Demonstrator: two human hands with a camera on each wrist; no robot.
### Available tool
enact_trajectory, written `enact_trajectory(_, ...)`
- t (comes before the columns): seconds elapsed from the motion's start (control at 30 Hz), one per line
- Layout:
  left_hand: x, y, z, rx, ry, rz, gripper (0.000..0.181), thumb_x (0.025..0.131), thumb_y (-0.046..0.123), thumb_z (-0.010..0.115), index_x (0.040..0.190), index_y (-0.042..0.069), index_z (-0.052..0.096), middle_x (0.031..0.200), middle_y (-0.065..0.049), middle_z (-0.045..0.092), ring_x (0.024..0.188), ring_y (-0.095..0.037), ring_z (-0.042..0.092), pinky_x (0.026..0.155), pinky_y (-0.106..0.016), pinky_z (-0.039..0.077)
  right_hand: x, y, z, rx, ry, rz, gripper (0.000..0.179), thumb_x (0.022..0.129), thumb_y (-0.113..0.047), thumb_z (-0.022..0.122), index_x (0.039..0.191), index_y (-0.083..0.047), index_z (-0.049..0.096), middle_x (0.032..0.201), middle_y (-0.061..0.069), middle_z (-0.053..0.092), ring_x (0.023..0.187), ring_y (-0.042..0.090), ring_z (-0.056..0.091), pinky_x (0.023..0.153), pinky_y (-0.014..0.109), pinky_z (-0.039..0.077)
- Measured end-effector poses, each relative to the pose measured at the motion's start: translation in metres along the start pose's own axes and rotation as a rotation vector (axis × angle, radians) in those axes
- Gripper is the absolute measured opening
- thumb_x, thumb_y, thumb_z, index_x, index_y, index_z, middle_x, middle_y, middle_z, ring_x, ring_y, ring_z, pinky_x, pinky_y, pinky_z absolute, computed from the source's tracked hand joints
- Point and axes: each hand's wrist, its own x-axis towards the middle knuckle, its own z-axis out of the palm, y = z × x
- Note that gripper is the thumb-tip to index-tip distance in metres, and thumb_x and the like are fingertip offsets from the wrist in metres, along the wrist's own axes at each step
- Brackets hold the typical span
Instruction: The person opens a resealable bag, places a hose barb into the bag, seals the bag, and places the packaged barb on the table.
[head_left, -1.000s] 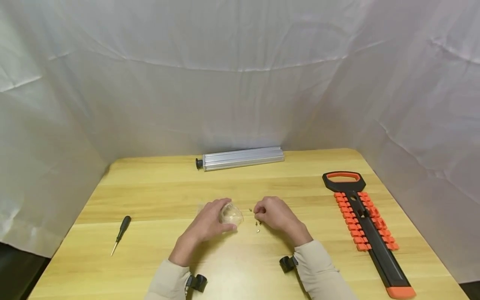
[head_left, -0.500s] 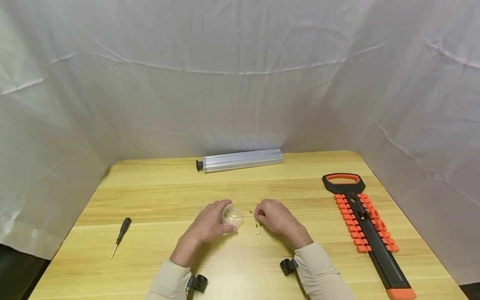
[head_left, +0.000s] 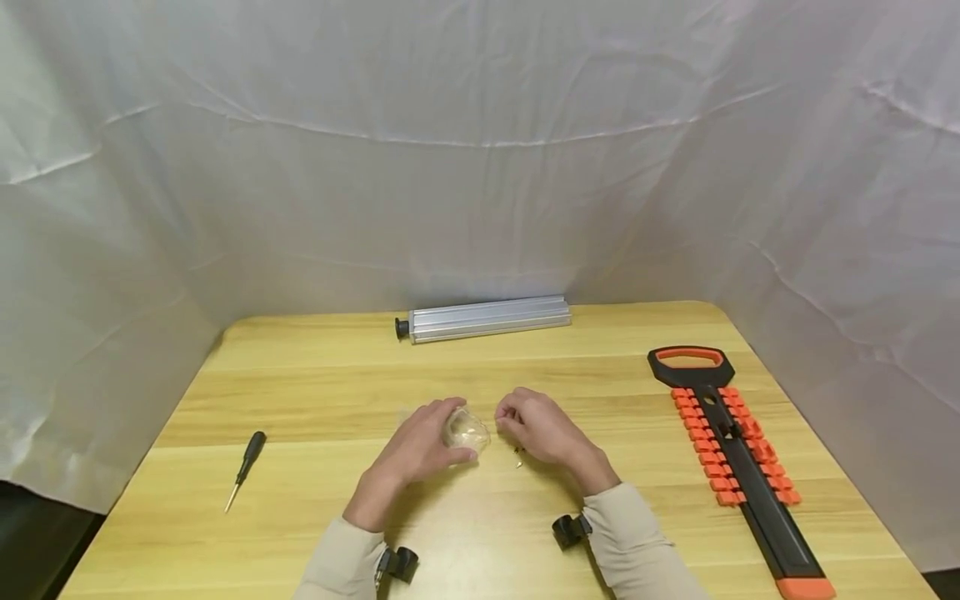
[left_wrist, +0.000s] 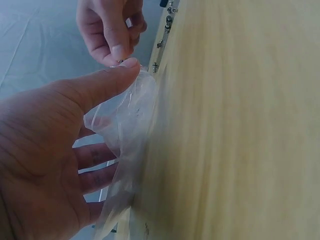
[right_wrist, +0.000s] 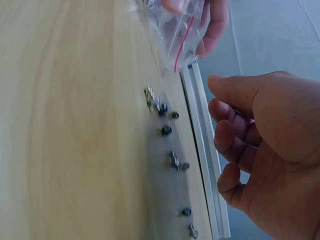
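Has 1 screwdriver [head_left: 253, 450] far left; with left hand [head_left: 422, 440] in a wide curve, holds clear plastic bag [head_left: 468, 432] at center of table [head_left: 468, 542]; curls right hand [head_left: 542, 427] just beside bag, with any grip unclear, near small metal parts [right_wrist: 166, 130]; has 1 black-and-orange rack [head_left: 742, 462] far right.

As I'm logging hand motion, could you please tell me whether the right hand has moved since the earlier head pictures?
Yes: the right hand has moved left, toward the plastic bag, judged against the silver bar.
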Motion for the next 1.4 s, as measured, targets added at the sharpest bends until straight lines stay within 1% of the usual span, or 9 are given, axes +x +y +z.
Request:
enact_trajectory(0.13, 0.0, 0.0, -0.001, 0.0, -0.006, 0.0, 0.079, 0.076, 0.045, 0.08, 0.141, 0.016, 0.046, 0.13, -0.005, 0.06, 0.109, -0.023, 0.058, 0.089, -0.042, 0.05, 0.005, -0.006, 0.006, 0.0, -0.032, -0.022, 0.005, 0.093, -0.02, 0.064, 0.093, -0.019, 0.068, 0.087, -0.01, 0.059, 0.079, 0.005, 0.054, 0.074, 0.023, 0.049)
enact_trajectory(0.23, 0.0, 0.0, -0.001, -0.007, -0.014, -0.006, 0.079, 0.076, 0.045, 0.079, 0.142, 0.016, 0.046, 0.131, -0.005, 0.059, 0.111, -0.023, 0.058, 0.089, -0.042, 0.05, 0.008, -0.01, 0.011, -0.03, -0.068, -0.042, 0.005, 0.093, -0.021, 0.064, 0.094, -0.019, 0.069, 0.087, -0.01, 0.059, 0.08, 0.005, 0.054, 0.075, 0.023, 0.049)
enact_trajectory(0.33, 0.0, -0.001, -0.002, -0.014, -0.019, -0.02, 0.078, 0.077, 0.047, 0.078, 0.142, 0.018, 0.046, 0.134, -0.005, 0.058, 0.115, -0.024, 0.057, 0.093, -0.044, 0.049, 0.01, -0.013, 0.014, -0.056, -0.09, -0.052, 0.007, 0.094, -0.02, 0.062, 0.094, -0.019, 0.069, 0.087, -0.01, 0.058, 0.08, 0.005, 0.054, 0.075, 0.023, 0.048)
enact_trajectory(0.43, 0.0, -0.002, -0.002, -0.013, -0.018, -0.021, 0.077, 0.078, 0.049, 0.077, 0.142, 0.018, 0.046, 0.137, -0.005, 0.056, 0.119, -0.025, 0.056, 0.096, -0.046, 0.048, 0.011, -0.016, 0.015, -0.067, -0.098, -0.052, 0.008, 0.094, -0.019, 0.062, 0.094, -0.019, 0.07, 0.087, -0.01, 0.059, 0.079, 0.005, 0.054, 0.074, 0.022, 0.048)
enact_trajectory(0.63, 0.0, -0.001, -0.003, -0.007, -0.008, -0.009, 0.076, 0.078, 0.048, 0.077, 0.141, 0.018, 0.047, 0.136, -0.005, 0.057, 0.118, -0.026, 0.056, 0.096, -0.045, 0.048, 0.01, -0.017, 0.014, -0.068, -0.103, -0.059, 0.008, 0.094, -0.019, 0.063, 0.096, -0.018, 0.071, 0.089, -0.009, 0.061, 0.08, 0.005, 0.056, 0.075, 0.023, 0.049)
enact_trajectory(0.83, 0.0, -0.001, -0.002, -0.007, -0.004, -0.01, 0.075, 0.078, 0.048, 0.077, 0.14, 0.018, 0.048, 0.134, -0.005, 0.058, 0.115, -0.024, 0.058, 0.094, -0.044, 0.049, 0.008, -0.015, 0.007, -0.03, -0.093, -0.031, 0.008, 0.093, -0.019, 0.065, 0.098, -0.018, 0.071, 0.09, -0.01, 0.062, 0.083, 0.006, 0.057, 0.078, 0.026, 0.05)
enact_trajectory(1.03, 0.0, 0.0, -0.001, -0.013, 0.016, -0.002, 0.073, 0.076, 0.045, 0.079, 0.137, 0.017, 0.05, 0.13, -0.006, 0.061, 0.112, -0.025, 0.059, 0.093, -0.044, 0.05, 0.006, -0.009, 0.0, 0.009, -0.065, 0.012, 0.008, 0.092, -0.017, 0.066, 0.099, -0.017, 0.07, 0.089, -0.009, 0.061, 0.083, 0.006, 0.057, 0.077, 0.026, 0.05)
enact_trajectory(1.27, 0.001, 0.0, -0.002, -0.002, 0.002, -0.008, 0.075, 0.075, 0.046, 0.079, 0.138, 0.017, 0.049, 0.128, -0.007, 0.061, 0.109, -0.024, 0.06, 0.091, -0.044, 0.051, 0.005, -0.003, -0.005, 0.035, -0.051, 0.092, 0.011, 0.091, -0.016, 0.067, 0.101, -0.017, 0.07, 0.09, -0.009, 0.061, 0.083, 0.007, 0.058, 0.078, 0.028, 0.051)
enact_trajectory(1.4, 0.001, 0.001, -0.003, 0.001, 0.001, -0.007, 0.075, 0.075, 0.046, 0.08, 0.138, 0.017, 0.05, 0.126, -0.007, 0.062, 0.108, -0.024, 0.06, 0.09, -0.043, 0.051, 0.005, 0.002, -0.006, 0.026, -0.045, 0.108, 0.013, 0.09, -0.015, 0.067, 0.102, -0.017, 0.071, 0.09, -0.009, 0.061, 0.084, 0.007, 0.057, 0.079, 0.027, 0.051)
